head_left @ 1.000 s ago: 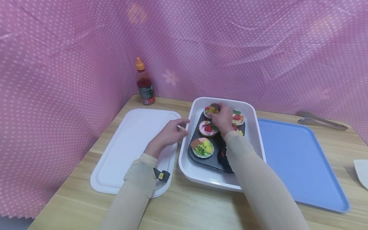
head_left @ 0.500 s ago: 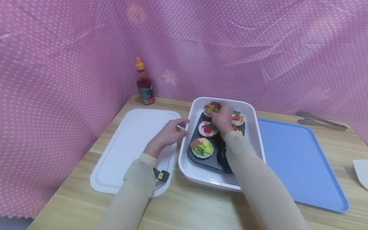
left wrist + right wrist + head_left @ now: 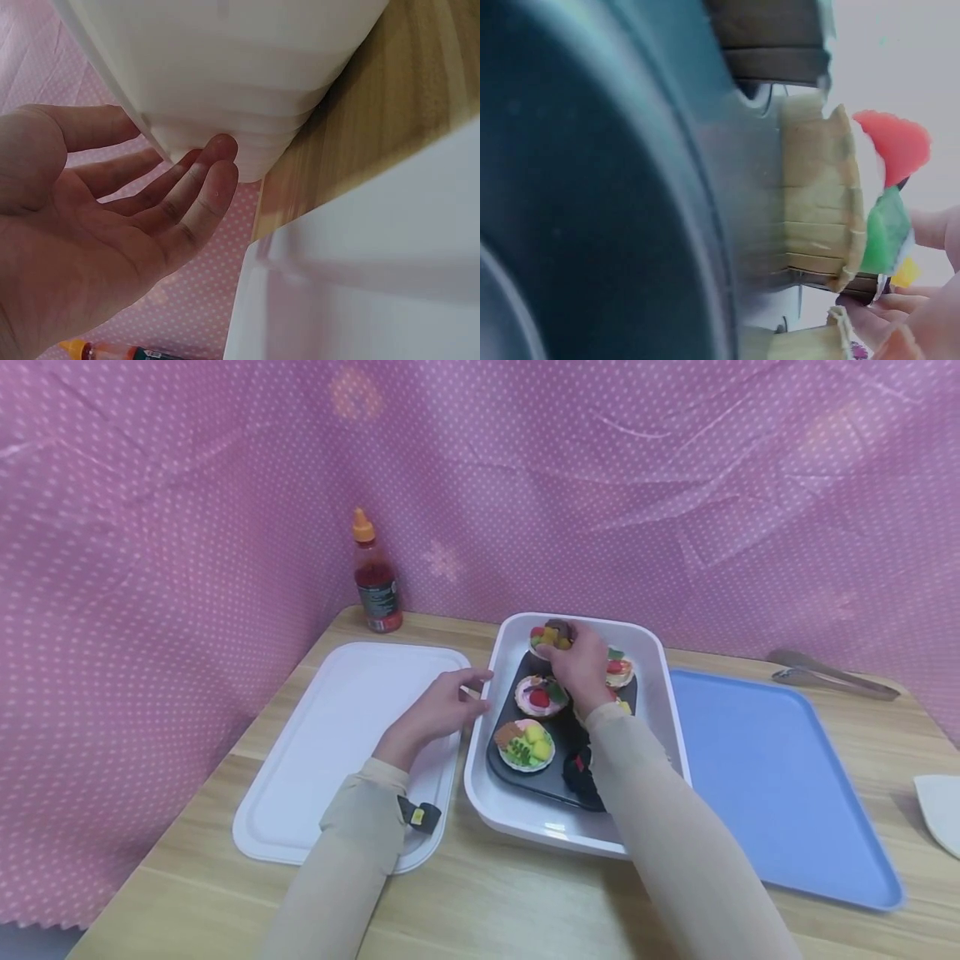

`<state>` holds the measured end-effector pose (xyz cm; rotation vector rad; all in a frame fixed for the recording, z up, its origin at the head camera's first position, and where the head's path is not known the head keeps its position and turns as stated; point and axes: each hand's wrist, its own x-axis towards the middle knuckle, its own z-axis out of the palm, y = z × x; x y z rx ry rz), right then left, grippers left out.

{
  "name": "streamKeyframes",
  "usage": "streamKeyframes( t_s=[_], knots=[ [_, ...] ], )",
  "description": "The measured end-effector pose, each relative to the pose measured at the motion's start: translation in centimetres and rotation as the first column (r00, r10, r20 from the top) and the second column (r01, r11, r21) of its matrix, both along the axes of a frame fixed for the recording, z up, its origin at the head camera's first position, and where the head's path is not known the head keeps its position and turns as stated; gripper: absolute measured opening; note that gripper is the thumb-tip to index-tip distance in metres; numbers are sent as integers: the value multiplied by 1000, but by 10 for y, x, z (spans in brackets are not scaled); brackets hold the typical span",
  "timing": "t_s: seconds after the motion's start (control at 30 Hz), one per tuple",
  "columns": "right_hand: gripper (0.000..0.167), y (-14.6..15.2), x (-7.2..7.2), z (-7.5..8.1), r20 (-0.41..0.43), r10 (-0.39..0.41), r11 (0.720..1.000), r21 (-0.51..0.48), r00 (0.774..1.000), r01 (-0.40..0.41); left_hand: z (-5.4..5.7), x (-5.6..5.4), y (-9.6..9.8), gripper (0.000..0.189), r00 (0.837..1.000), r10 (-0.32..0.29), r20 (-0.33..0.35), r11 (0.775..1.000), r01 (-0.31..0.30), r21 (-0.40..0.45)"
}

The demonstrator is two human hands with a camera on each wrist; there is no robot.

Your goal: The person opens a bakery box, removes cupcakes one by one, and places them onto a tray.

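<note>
My right hand pinches a fruit-topped tart with a dark brown piece on it, over the far left of a black muffin pan. This pan lies inside a deep white tub. Nearer me in its left row are a pink-cream tart with a strawberry and a tart with green and yellow toppings. A dark tart and others on the right are partly hidden by my sleeve. My left hand rests fingertips against the tub's left wall, fingers loosely bent, gripping nothing.
A white tray lies left of the tub, under my left forearm. To the right is a blue tray, with tongs behind it. A sauce bottle stands at the back left; a white dish edge shows far right.
My right hand has raised the fruit-topped tart slightly, away from the pan. My left hand has stayed at the tub's side.
</note>
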<state>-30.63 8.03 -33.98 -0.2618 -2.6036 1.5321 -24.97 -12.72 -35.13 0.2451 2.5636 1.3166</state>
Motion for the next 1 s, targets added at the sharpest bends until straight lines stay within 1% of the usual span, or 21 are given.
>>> streamKeyframes(
  t_s=[0.13,0.23,0.47,0.6,0.73,0.8,0.9,1.0],
  knots=[
    [58,3,0,5,-18,9,999,41,1000,-8,0,0,0,52,1000,-7,-1,1000,7,16],
    [57,8,1,8,-34,16,998,57,999,-14,0,1,0,52,1000,-11,-6,1000,11,28],
    [46,23,8,18,-82,23,997,81,996,-17,-2,0,1,52,1000,-12,-13,999,12,32],
    [45,34,17,24,-88,36,999,21,996,-34,-2,0,1,53,1000,-13,-12,1000,13,28],
    [50,44,27,30,-43,7,1000,25,999,-6,-3,-1,1,52,1000,-21,-23,999,22,29],
    [51,48,32,31,-41,1,1000,13,999,-1,-2,-1,0,52,999,-26,-33,999,27,34],
    [51,53,36,31,-76,1,999,-54,997,-5,-1,0,0,52,999,-32,-44,999,33,36],
    [50,60,40,30,-129,-15,996,-92,992,3,1,1,0,52,999,-26,-29,999,27,28]
  ],
)
